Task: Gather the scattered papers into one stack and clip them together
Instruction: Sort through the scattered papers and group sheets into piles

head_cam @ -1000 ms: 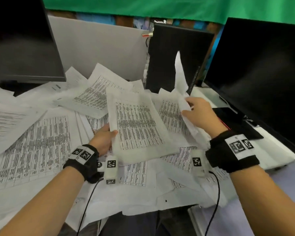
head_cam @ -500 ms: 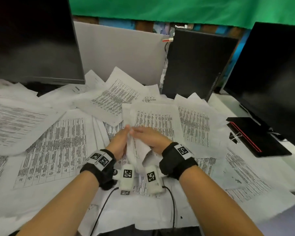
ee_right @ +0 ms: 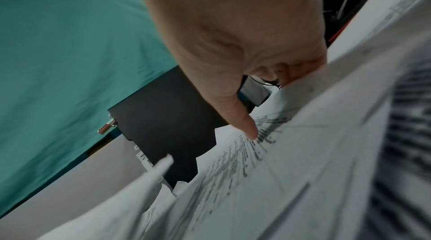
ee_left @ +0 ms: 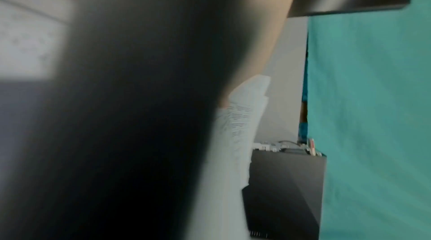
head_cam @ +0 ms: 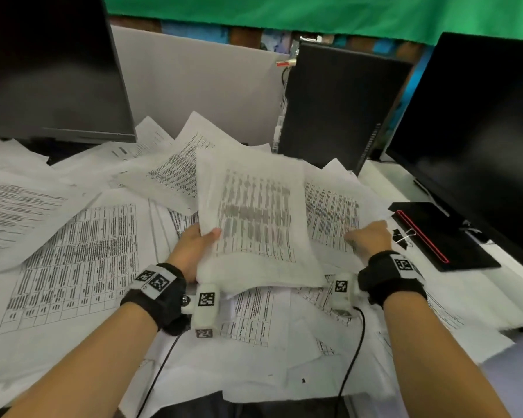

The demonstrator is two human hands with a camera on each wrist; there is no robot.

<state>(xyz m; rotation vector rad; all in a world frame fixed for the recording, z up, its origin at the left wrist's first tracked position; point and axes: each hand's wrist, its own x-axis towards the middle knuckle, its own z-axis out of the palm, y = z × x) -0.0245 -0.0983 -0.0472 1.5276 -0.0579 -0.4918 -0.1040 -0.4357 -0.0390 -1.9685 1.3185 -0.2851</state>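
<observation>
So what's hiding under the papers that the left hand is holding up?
Under the held papers gripped by the left hand lie more printed sheets, spread over the desk. The fingers beneath are covered, and so is the desk surface there.

papers [head_cam: 255,218]: matt printed paper | monitor [head_cam: 477,128]: glossy, probably plastic | backdrop [head_cam: 314,13]: green cloth

Monitors [head_cam: 55,70] and a tower [head_cam: 338,107] wall the back; loose papers [head_cam: 70,260] seemingly cover the desk.
</observation>
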